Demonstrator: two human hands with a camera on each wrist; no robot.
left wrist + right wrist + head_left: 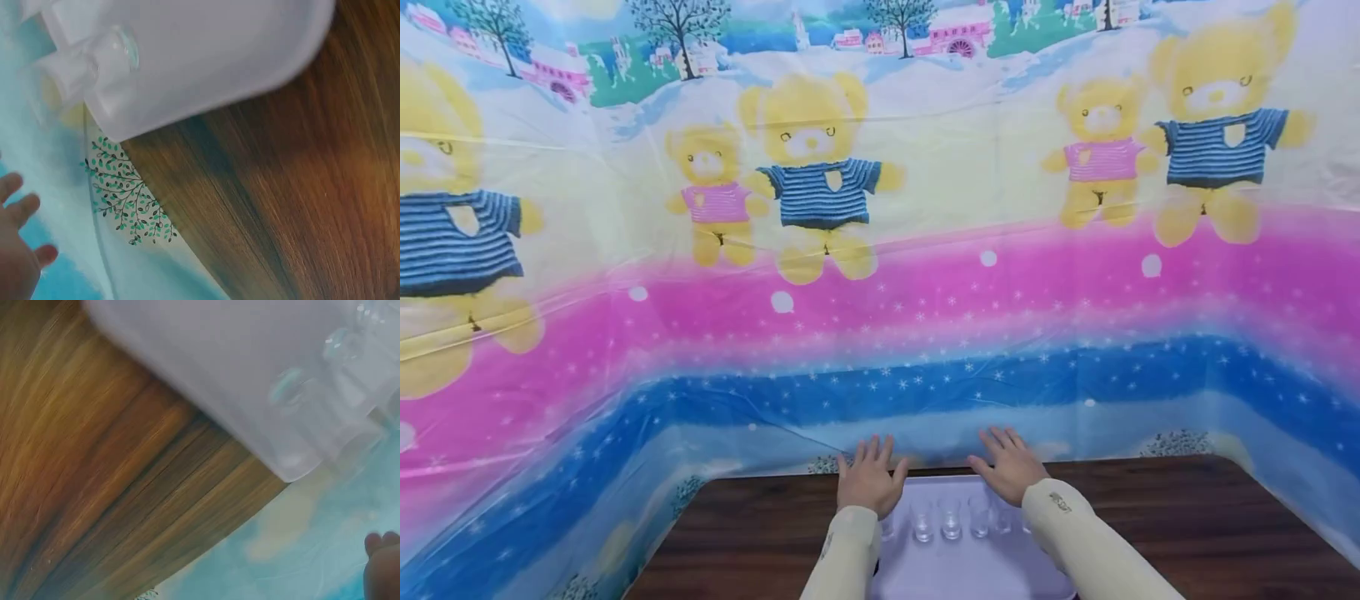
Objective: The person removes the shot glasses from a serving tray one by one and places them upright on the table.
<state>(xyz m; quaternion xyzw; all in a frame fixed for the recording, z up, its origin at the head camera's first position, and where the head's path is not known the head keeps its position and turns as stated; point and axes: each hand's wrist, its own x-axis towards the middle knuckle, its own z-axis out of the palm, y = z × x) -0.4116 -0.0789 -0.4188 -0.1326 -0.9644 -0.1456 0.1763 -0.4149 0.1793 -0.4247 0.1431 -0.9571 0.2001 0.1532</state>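
Note:
Both hands are stretched forward with fingers spread, above the far part of a pale lilac tray (970, 571). In the head view my left hand (871, 482) is over the tray's far left corner and holds nothing. My right hand (1011, 467) is over its far right side, also holding nothing. Between and below them, several clear glasses stand in a row on the tray, among them one glass (951, 523) near the middle. The arms and hands partly cover the outer glasses. The left wrist view shows a clear glass (119, 53) near the tray's corner; the right wrist view shows another glass (306, 406).
The tray lies on a dark brown wooden table (760, 533). Behind and around the table hangs a printed cloth (925, 333) with bears, trees and snowflakes. The table's far edge (775, 477) runs just along the cloth.

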